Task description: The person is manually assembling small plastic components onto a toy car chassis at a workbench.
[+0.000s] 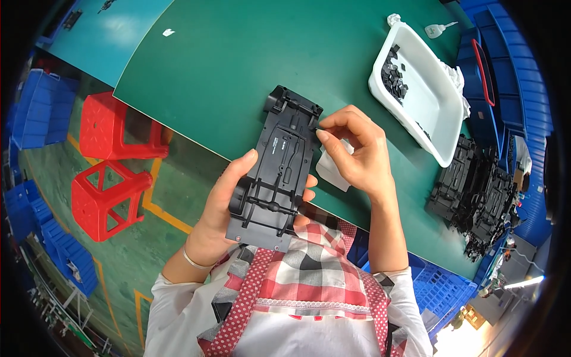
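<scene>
A black plastic toy car chassis (275, 157), long and flat with moulded axles and wheel arches, is tilted over the table's near edge. My left hand (217, 205) grips its nearer end, thumb along the left side and fingertips showing at the right side. At the chassis's far right side, my right hand (361, 154) is closed in a pinch, thumb and forefinger beside a wheel arch. Whatever small thing those fingers may hold is too hidden to make out. A white cloth or paper (333, 169) lies on the table beneath the right hand.
A white tray (385, 65) with small black pieces stands right on the green table (226, 65). Several black chassis (458, 184) are stacked at the far right. Behind the tray lies a white bottle (437, 30). Red stools (104, 199) stand on the left floor; blue bins (488, 59) line the right.
</scene>
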`<state>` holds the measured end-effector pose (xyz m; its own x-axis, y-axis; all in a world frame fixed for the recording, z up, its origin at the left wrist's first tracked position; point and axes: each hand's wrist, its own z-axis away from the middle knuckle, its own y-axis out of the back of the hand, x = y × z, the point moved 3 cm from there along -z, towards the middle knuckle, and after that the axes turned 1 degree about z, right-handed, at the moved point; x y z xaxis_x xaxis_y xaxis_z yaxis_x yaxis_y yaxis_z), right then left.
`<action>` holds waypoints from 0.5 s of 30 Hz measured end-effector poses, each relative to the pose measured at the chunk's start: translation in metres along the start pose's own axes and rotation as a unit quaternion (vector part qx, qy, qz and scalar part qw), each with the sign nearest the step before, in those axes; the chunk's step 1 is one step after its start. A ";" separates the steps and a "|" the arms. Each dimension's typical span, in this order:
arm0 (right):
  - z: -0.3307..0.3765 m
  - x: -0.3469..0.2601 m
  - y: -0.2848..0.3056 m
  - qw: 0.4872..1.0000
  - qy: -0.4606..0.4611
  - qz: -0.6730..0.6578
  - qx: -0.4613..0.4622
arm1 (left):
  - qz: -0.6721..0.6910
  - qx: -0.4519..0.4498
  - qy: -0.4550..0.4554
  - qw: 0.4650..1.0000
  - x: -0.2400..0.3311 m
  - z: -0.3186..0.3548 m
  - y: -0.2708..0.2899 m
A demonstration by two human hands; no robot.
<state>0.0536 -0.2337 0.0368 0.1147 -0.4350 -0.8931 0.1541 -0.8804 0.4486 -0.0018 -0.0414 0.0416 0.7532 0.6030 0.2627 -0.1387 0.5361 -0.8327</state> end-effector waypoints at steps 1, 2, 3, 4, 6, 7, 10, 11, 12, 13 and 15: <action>-0.001 -0.003 -0.002 0.999 0.003 0.032 -0.012 | 0.000 0.000 0.000 1.000 0.000 0.000 -0.001; -0.002 -0.004 -0.003 0.998 0.007 0.065 -0.024 | -0.004 0.005 0.000 1.000 0.000 0.000 -0.001; -0.003 -0.004 -0.003 0.998 0.007 0.065 -0.023 | -0.008 0.010 0.000 1.000 0.001 0.000 -0.001; -0.003 -0.006 -0.004 0.996 0.030 0.089 -0.015 | -0.009 0.010 0.000 1.000 0.001 0.000 0.000; -0.003 -0.007 -0.004 0.992 0.053 0.111 -0.005 | -0.005 0.000 0.001 1.000 0.000 -0.002 0.005; -0.002 -0.006 -0.003 0.994 0.046 0.097 -0.010 | -0.007 -0.001 0.001 1.000 -0.001 -0.003 0.008; 0.002 -0.002 0.003 0.998 0.039 -0.017 0.046 | 0.010 -0.052 0.000 0.999 -0.003 -0.005 0.010; 0.007 -0.006 0.006 0.996 0.011 -0.064 0.063 | 0.013 -0.072 -0.015 0.997 -0.003 -0.005 0.008; 0.013 -0.010 0.010 0.994 -0.032 -0.078 0.068 | 0.016 -0.092 -0.030 0.995 -0.003 -0.005 0.006; 0.019 -0.013 0.011 0.990 -0.074 -0.093 0.074 | 0.026 -0.100 -0.023 0.994 -0.005 -0.008 0.010; 0.033 -0.014 0.007 0.997 -0.018 -0.047 0.067 | 0.052 -0.100 -0.028 0.993 -0.009 -0.015 0.004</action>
<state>0.0209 -0.2394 0.0516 0.0712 -0.3535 -0.9327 0.0309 -0.9339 0.3563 0.0007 -0.0537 0.0282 0.7034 0.6845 0.1915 -0.0799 0.3439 -0.9356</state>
